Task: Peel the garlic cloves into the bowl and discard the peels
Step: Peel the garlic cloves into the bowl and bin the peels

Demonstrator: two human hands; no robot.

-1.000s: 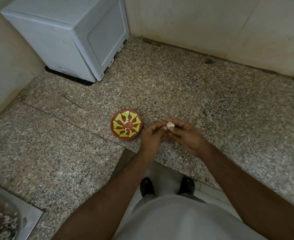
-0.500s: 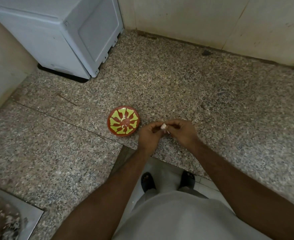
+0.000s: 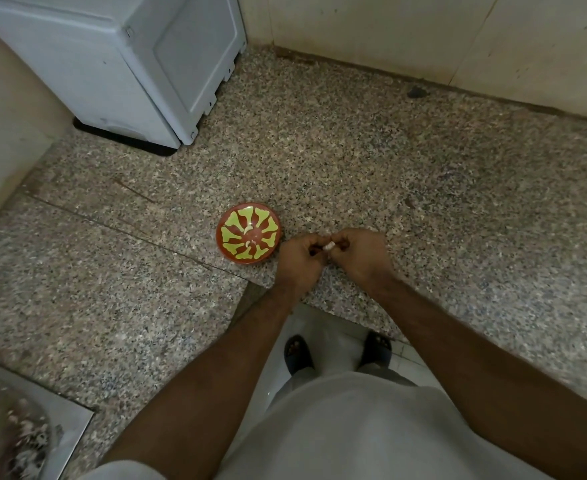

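Both of our hands meet just right of the bowl, above the speckled granite counter. Our left hand and right hand have their fingers curled inward, and together they pinch one garlic clove between the fingertips. Only a small pale, whitish bit of the clove shows between the fingers; the rest is hidden by them, so we cannot tell how much skin is on it.

The bowl is small and round, reddish brown with yellow-green petal shapes fanning out from its centre. It sits on the counter, close to our left hand but not touching it. Two small pale pieces lie near its middle; they look like peeled cloves, though they are too small to be sure.

At the far left corner of the counter stands a white appliance. At the lower left a metal sink shows, blurred, with pale scraps in it.
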